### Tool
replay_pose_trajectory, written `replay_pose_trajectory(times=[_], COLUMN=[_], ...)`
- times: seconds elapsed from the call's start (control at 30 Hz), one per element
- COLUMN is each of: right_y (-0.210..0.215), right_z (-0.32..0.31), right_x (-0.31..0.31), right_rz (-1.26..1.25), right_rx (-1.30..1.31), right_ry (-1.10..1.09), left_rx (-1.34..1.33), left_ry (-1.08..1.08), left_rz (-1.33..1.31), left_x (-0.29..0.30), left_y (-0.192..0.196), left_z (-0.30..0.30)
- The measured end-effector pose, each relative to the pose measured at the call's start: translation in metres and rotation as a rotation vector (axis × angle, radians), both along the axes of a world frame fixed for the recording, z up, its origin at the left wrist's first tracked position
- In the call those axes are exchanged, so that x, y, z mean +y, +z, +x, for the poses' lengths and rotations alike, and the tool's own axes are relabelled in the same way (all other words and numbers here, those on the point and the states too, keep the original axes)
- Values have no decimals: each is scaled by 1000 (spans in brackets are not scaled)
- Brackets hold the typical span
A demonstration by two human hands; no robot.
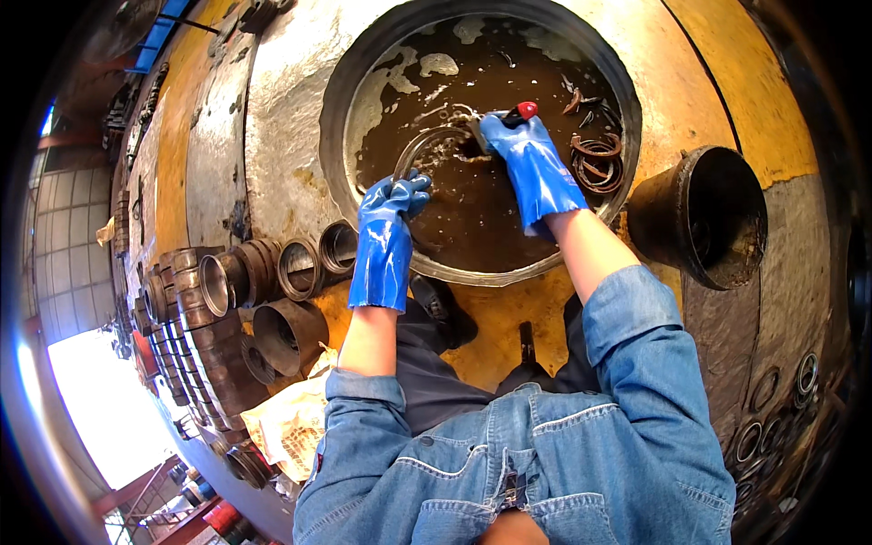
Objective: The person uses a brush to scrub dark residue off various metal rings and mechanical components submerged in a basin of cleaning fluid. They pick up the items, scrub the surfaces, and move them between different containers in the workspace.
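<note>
My gloved left hand (389,207) is closed on the near left edge of a metal ring (411,150). That ring is held at the surface of dark brown liquid in a large round tub (338,118). In my gloved right hand (520,145) is a tool with a red-tipped black handle (526,111). Its working end meets the far right part of the ring amid splashes, and its exact kind is hard to make out. Both blue gloves look wet. Several loose brown rings (595,168) lie in the tub at its right side.
A dark, dirty bucket (654,218) leans open at the right of the tub. Metal cylinders and rings (298,269) line the left side, with a short pipe piece (289,336) and a pale sack (292,422) nearer me. More rings (749,442) lie at the lower right.
</note>
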State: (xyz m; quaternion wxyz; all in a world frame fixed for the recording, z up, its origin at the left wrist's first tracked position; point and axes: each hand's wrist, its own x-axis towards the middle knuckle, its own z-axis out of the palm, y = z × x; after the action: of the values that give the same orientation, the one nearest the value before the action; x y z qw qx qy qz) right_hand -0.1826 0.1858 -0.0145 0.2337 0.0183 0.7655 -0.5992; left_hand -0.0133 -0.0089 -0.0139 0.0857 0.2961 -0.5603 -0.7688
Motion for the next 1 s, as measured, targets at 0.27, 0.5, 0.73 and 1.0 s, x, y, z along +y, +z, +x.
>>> replay_pose_trajectory(times=[0.27,0.5,0.73,1.0], right_y=[38,14,-8,15], right_z=[30,-2,-1,-17], right_x=[-37,-20,5,34], right_rz=[-329,124,228,17], right_rx=[166,102,-2,-16], right_ry=[378,128,-29,-282], left_rx=[16,-23,-165,155], left_ry=[5,-61,-334,-183], left_rz=[84,46,73,61], left_x=[-10,4,6,29], left_y=[-7,15,27,22], left_z=[0,-4,-4,-23])
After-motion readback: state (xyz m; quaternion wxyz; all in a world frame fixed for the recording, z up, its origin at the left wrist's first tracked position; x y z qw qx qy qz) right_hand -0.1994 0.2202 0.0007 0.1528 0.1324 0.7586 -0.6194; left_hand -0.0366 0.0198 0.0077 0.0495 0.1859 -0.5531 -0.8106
